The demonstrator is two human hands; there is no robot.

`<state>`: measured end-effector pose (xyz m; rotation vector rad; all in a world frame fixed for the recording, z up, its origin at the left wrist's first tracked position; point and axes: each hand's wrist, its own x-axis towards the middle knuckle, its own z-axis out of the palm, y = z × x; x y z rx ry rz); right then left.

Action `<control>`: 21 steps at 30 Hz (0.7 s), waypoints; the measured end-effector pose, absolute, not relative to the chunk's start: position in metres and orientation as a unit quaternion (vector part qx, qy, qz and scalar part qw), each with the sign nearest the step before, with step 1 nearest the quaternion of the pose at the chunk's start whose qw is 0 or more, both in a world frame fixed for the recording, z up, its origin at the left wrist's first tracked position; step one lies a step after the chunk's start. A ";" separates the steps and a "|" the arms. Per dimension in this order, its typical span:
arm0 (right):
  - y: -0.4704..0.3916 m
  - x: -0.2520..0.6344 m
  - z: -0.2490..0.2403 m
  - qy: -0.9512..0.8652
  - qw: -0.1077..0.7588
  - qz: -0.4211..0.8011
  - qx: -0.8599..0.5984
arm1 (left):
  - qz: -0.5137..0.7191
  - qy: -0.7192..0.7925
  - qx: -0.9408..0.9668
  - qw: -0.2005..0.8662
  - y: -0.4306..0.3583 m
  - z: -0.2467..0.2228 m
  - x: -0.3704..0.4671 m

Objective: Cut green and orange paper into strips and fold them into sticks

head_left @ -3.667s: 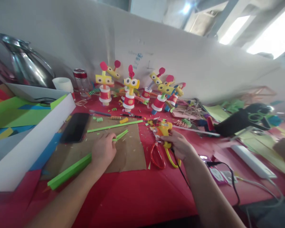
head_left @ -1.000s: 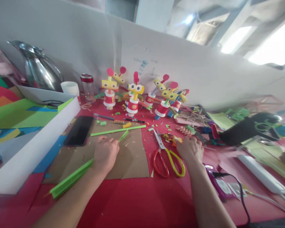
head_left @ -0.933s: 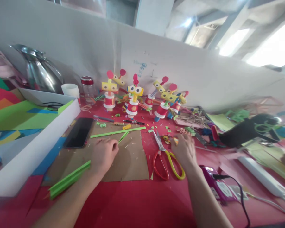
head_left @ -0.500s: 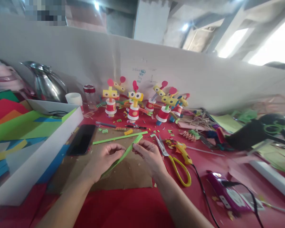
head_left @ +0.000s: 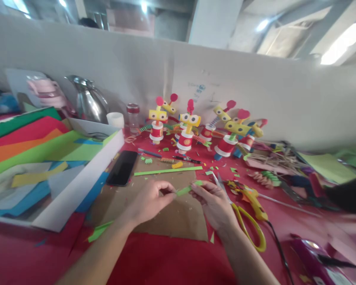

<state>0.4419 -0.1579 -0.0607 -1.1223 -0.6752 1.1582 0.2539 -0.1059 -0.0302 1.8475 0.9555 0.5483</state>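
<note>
Between my hands, above a brown cardboard mat (head_left: 178, 221), is a green paper strip (head_left: 184, 191). My left hand (head_left: 154, 200) pinches its left end, and my right hand (head_left: 212, 200) grips it near the right end. Another green strip (head_left: 169, 171) lies flat along the back of the mat. Part of a green strip (head_left: 98, 231) shows beside my left forearm. Yellow-handled scissors (head_left: 250, 229) lie just right of my right hand, partly behind it.
Several paper figures (head_left: 186, 138) stand at the back. A phone (head_left: 123, 168) and a white box of coloured paper (head_left: 74, 190) are on the left. A yellow glue gun (head_left: 255, 204) with a black cord and a purple device (head_left: 314, 257) lie on the right.
The view has turned left, so the scene sits further right. The green strip between my hands now shows only a short, flatter stretch, and green paper appears beside my left forearm.
</note>
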 end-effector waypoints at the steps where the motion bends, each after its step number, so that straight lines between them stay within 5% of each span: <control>1: -0.157 0.444 -0.060 -0.287 0.642 0.508 -0.497 | 0.223 0.388 0.758 0.475 -0.106 -0.029 0.253; 10: -0.153 0.464 -0.057 -0.223 0.746 0.385 -0.495 | 0.256 0.438 0.774 0.378 -0.104 -0.031 0.249; 16: -0.160 0.426 -0.069 -0.265 0.627 0.565 -0.467 | 0.293 0.399 0.785 0.371 -0.111 -0.027 0.256; 21: -0.165 0.407 -0.068 -0.271 0.635 0.583 -0.428 | 0.277 0.388 0.796 0.373 -0.112 -0.025 0.254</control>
